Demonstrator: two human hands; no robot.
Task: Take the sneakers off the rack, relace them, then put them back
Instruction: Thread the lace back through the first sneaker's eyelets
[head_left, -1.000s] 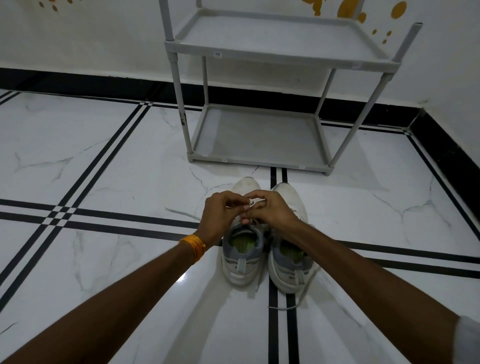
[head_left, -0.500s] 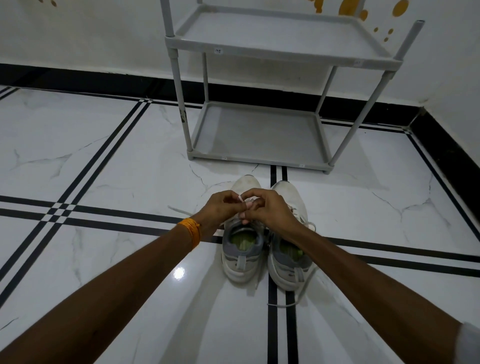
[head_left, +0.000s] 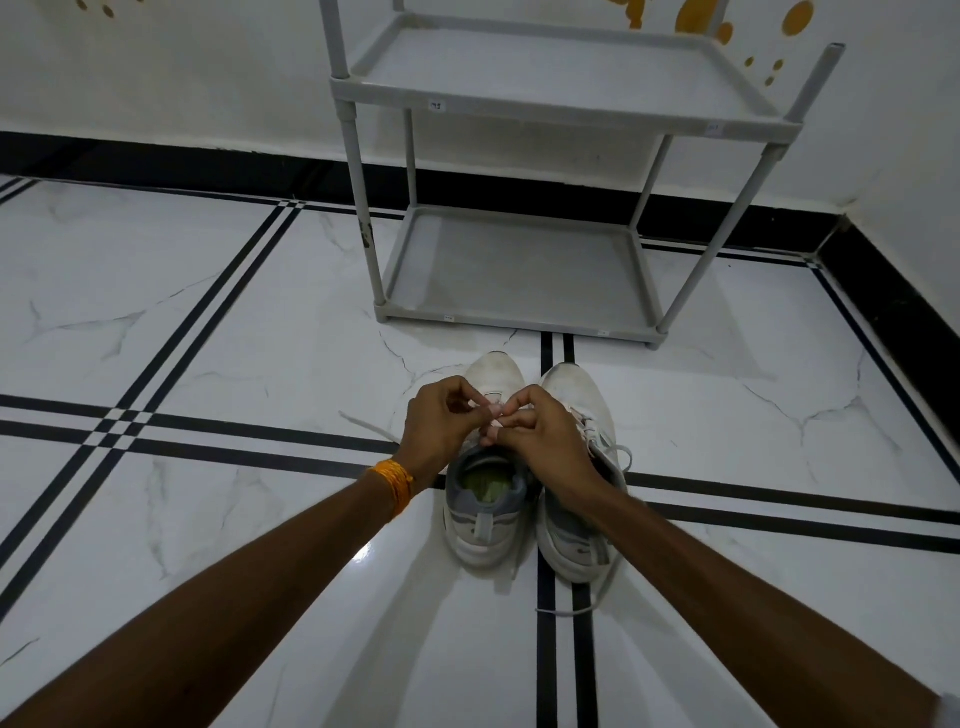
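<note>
Sneakers (head_left: 530, 467): pair on floor (head_left: 208, 338), just before rack (head_left: 519, 270), toes toward it.
Left hand (head_left: 441, 423): grip pinched on lace (head_left: 491, 410).
Right hand (head_left: 540, 431): likewise, hiding left sneaker's eyelets.
Rack labels: unreadable.

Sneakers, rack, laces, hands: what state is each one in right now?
Left sneaker: on the floor, upright, being laced.
Right sneaker: on the floor beside it, upright, lace trailing loose.
Loose lace end: lying on the floor behind the right sneaker.
Rack: standing, both visible shelves bare.
Left hand: fingers pinched on the left sneaker's lace.
Right hand: fingers pinched on the same lace.
</note>
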